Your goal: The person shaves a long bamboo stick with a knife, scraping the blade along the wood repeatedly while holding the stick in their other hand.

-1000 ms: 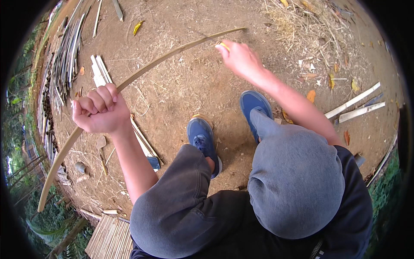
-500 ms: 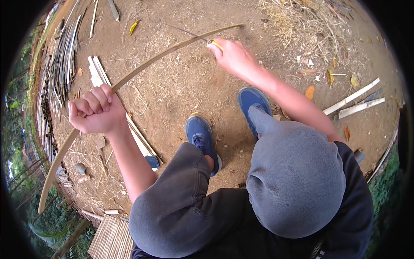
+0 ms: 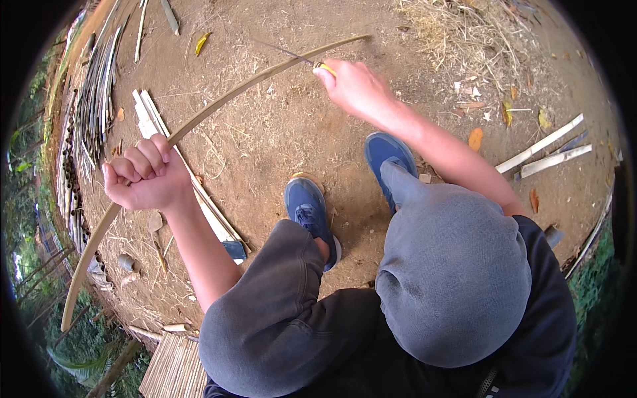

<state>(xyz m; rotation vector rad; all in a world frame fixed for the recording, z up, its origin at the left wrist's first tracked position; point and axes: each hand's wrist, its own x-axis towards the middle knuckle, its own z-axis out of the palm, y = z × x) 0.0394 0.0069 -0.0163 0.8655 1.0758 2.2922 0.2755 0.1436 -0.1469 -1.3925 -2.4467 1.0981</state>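
A long, thin strip of bamboo or wood [image 3: 229,99] runs from the lower left up to the upper middle, looking curved in this view. My left hand [image 3: 147,174] is closed in a fist around its lower left part. My right hand [image 3: 355,86] grips a knife [image 3: 324,67] by its yellow handle. The thin dark blade crosses the strip near its far end, apparently against it; whether the edge bites is too small to tell. Between my arms, my two blue shoes [image 3: 306,205] stand on the dirt.
Several dark thin strips [image 3: 99,99] lie in a pile at the far left. Pale split pieces [image 3: 149,116] lie beyond my left hand, a dark blue flat object [image 3: 234,250] at their near end. More pale slats [image 3: 554,156] lie right. Shavings [image 3: 464,40] heap at the far right.
Both hands and the strip have shifted very slightly to the left. The grips on the strip and the knife are the same.
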